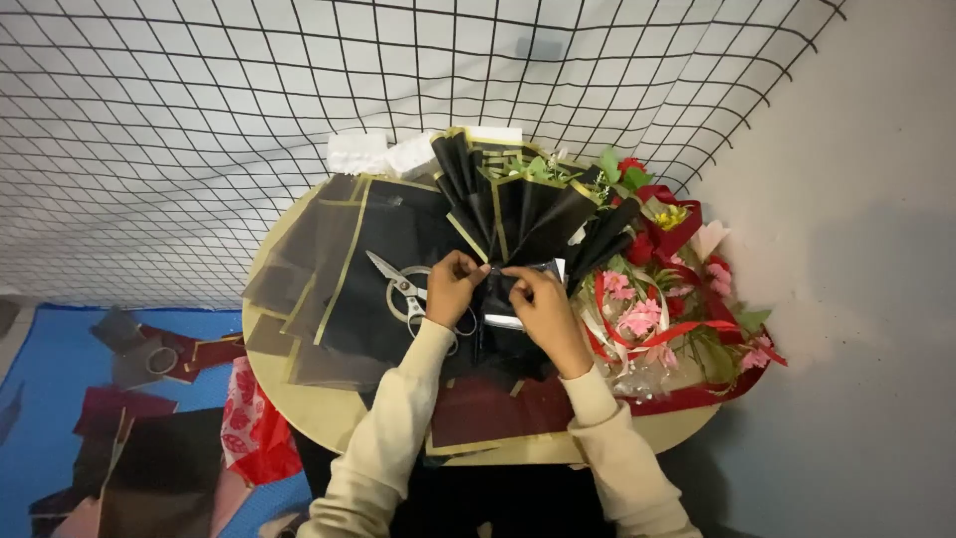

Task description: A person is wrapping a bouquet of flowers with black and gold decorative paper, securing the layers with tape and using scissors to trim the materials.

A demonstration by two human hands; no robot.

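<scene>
A fan-shaped black paper wrap with gold edges (508, 204) stands upright in the middle of a small round table (329, 408). My left hand (453, 289) and my right hand (543, 304) pinch the gathered neck of the black wrap from either side, fingertips nearly touching. Green leaves show at the top of the wrap. Silver scissors (398, 289) lie on black sheets just left of my left hand.
A bouquet of pink and red flowers with red ribbon (662, 299) lies at the table's right side. Black gold-edged sheets (344, 269) cover the left part. White foam blocks (358, 151) sit at the back. A wire grid hangs on the wall. Paper scraps lie on the blue floor (45, 389).
</scene>
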